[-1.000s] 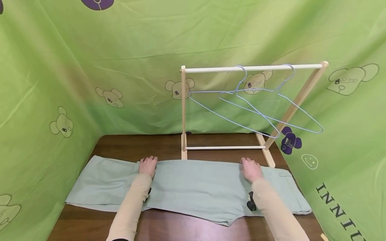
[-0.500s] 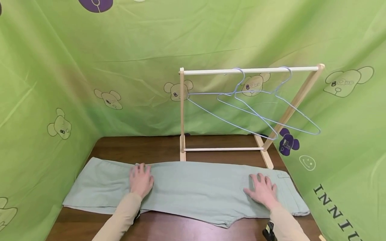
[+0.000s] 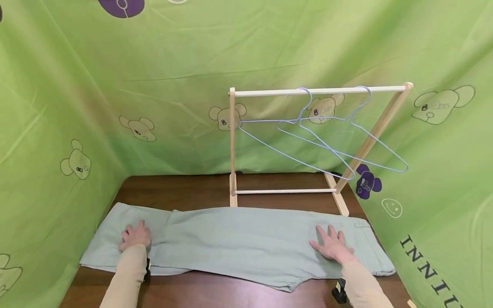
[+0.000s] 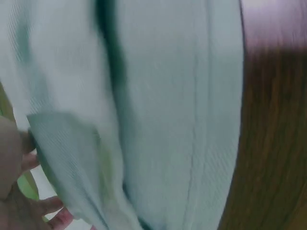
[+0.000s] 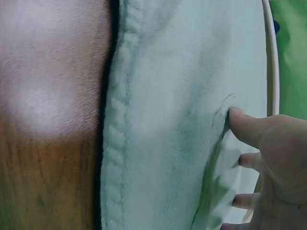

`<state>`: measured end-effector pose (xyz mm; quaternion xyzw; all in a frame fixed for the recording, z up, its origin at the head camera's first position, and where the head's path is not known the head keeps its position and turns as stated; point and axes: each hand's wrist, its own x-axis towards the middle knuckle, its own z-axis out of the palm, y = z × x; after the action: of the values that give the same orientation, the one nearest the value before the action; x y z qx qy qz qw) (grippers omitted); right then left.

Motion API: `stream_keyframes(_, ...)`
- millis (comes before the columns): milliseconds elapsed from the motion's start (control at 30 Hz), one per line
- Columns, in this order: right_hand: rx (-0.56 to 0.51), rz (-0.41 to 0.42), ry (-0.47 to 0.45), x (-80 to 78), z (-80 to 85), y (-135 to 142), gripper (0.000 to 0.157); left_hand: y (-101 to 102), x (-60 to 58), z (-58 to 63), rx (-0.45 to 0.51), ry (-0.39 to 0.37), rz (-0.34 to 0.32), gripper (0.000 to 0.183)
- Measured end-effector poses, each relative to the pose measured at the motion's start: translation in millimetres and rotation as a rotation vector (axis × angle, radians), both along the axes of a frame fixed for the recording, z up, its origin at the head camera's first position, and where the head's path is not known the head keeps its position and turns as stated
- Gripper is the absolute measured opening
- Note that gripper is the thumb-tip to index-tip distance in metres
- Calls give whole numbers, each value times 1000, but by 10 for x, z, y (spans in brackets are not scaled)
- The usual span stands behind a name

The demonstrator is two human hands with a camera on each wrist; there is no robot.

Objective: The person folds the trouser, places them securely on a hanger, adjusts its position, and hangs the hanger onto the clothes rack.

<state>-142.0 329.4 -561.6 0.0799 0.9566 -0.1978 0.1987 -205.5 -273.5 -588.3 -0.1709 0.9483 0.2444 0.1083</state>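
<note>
trousers lie lengthwise across the table — left hand and right hand rest toward opposite ends, each grip apart, seemingly to keep them flat.

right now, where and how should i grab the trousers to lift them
Probably pinch the near corner of the waist end, coming from the near side: the trousers lie flat with a long edge facing that way, while the rack stands behind and the green cloth rises to the right.
</note>
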Motion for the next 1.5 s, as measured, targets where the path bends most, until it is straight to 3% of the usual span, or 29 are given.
stream_keyframes(133,-5,0,-8,6,-17,-2,79,-74,16,9,3,-30,7,57)
stream_keyframes(300,-15,-11,-20,11,-35,-27,78,-166,69,12,-31,34,74,51)
stream_keyframes(400,-9,-10,-24,13,-47,-42,78,-341,161,6,-39,31,126,54)
stream_keyframes(567,11,3,-15,10,-79,-55,78,-697,381,-44,56,-38,281,80)
stream_keyframes(667,8,1,-14,20,-84,-50,79,-849,487,-53,86,-23,337,79)
stream_keyframes(900,15,-2,-7,29,-64,-29,77,-1016,537,42,-49,42,227,58)
stream_keyframes(1000,17,6,1,24,-59,-19,79,-1047,523,88,-11,43,196,53)
stream_keyframes(1167,22,-11,-2,25,-62,39,82,-1025,513,152,64,94,221,43)
stream_keyframes(1267,21,-22,-8,34,-70,96,83,-992,529,157,71,132,251,45)
stream_keyframes(1367,5,-27,-14,33,-87,145,84,-976,550,149,55,180,261,60)
stream_keyframes(1500,-9,-37,-29,32,-97,170,84,-999,571,166,-39,216,204,70)
